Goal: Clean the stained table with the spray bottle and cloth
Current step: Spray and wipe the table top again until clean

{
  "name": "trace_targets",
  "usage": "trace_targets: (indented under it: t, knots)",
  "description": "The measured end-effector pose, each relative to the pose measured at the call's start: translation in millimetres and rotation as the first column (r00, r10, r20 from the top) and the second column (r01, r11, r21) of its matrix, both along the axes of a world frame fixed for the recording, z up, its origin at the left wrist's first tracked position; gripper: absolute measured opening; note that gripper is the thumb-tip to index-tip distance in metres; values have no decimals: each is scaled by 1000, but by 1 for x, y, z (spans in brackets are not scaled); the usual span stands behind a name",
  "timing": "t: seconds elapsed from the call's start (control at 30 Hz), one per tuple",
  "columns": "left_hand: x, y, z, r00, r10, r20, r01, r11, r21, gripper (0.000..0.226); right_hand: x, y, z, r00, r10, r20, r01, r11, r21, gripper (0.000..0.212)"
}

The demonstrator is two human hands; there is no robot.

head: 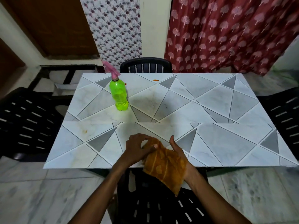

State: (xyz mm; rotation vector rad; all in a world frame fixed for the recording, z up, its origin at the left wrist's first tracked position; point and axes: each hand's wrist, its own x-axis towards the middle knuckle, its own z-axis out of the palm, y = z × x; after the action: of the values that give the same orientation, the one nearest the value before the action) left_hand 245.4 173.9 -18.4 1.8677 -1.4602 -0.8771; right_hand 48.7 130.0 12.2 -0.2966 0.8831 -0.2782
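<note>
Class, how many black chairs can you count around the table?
4 chairs: the far chair, the left chair, the right chair, and the near chair, closest to the camera.

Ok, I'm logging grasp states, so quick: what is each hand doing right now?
Left hand: pinching the cloth.
Right hand: open, fingers straight, the cloth lying against its palm.

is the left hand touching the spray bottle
Apart. The head view shows bare tabletop between the left hand and the green spray bottle; the hand pinches the orange cloth instead.
</note>
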Motion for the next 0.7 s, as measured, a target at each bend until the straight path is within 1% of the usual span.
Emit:
trace_targets:
  t: [0.07, 0.13, 0.17, 0.2, 0.23, 0.27, 0.3, 0.37, 0.4, 0.47, 0.5, 0.57, 0.63, 0.67, 0.7]
  knots:
    - [18, 4, 8, 999, -33, 40, 33, 999, 7, 64, 23, 9, -2, 1000, 10, -6, -10, 1000, -26, 88]
    - [44, 12, 10, 998, -36, 56, 37, 999, -18, 56, 51, 20, 1, 999, -40, 30, 39, 999, 29, 92]
    - [60, 15, 10, 999, -31, 39, 31, 999, -23, 50, 65, 25, 0, 995, -84, 60, 82, 996, 42, 93]
    - [74, 18, 9, 1000, -17, 2, 17, 1000, -24, 45, 75, 29, 0, 987, -133, 95, 128, 990, 53, 93]
    - [85, 22, 9, 998, 9, -63, -11, 1000, -27, 43, 81, 34, 0, 976, -174, 133, 169, 984, 53, 93]
    - [101, 26, 9, 988, 58, -141, -63, 998, -28, 42, 90, 38, 0, 968, -210, 139, 207, 978, 37, 92]
    - [111, 28, 9, 973, 114, -202, -122, 992, -25, 40, 95, 42, 0, 962, -253, 104, 252, 967, 25, 91]
    - [131, 29, 12, 957, 161, -243, -167, 986, -4, 27, 110, 52, 2, 942, -336, 28, 336, 942, -18, 84]
    - [138, 28, 12, 957, 158, -243, -163, 987, 1, 23, 117, 58, 5, 935, -356, 7, 355, 932, -70, 75]
    - [147, 24, 11, 970, 102, -223, -105, 994, -1, 25, 130, 67, 5, 929, -362, -78, 341, 919, -199, 50]
    - [148, 22, 14, 976, 71, -204, -73, 997, -1, 24, 135, 72, 6, 918, -373, -134, 329, 907, -264, 44]
    - [144, 17, 16, 982, 42, -184, -41, 999, 8, 22, 140, 75, 7, 888, -410, -209, 323, 879, -351, 40]
    - [133, 11, 19, 960, 53, -275, -53, 999, 8, 16, 134, 79, 6, 847, -481, -226, 373, 841, -391, 37]
    - [124, 7, 20, 941, 55, -334, -50, 998, 24, 21, 128, 81, 6, 825, -518, -229, 404, 821, -403, 37]
    - [118, 4, 24, 918, 40, -395, -10, 997, 77, 34, 121, 82, 4, 802, -549, -234, 431, 804, -410, 38]
